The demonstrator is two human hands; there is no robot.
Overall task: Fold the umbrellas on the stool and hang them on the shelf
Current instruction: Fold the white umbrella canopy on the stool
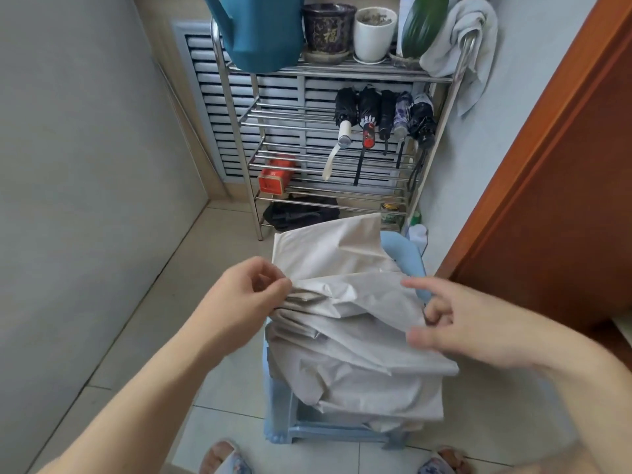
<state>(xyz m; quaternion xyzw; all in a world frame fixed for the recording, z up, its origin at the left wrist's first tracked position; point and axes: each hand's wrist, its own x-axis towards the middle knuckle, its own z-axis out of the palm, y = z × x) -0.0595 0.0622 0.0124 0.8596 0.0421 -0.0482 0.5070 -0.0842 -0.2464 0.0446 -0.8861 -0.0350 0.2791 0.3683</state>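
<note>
A pale beige umbrella (345, 319) lies with its loose canopy crumpled over the light blue stool (284, 419). My left hand (249, 289) pinches the folds at the canopy's left edge. My right hand (455, 319) is blurred at the canopy's right side, forefinger stretched out over the fabric and the other fingers curled round its edge. A light blue umbrella (407, 258) shows behind the beige one. Several folded umbrellas (386, 114) hang by the right end of the metal shelf (273, 114).
A teal watering can (260, 29), two flower pots (349, 29) and a towel (461, 39) sit on the shelf's top. A red tin (275, 174) and a dark bag (301, 213) lie lower down. A wooden door (547, 186) stands to the right. My slippered feet (225, 456) flank the stool.
</note>
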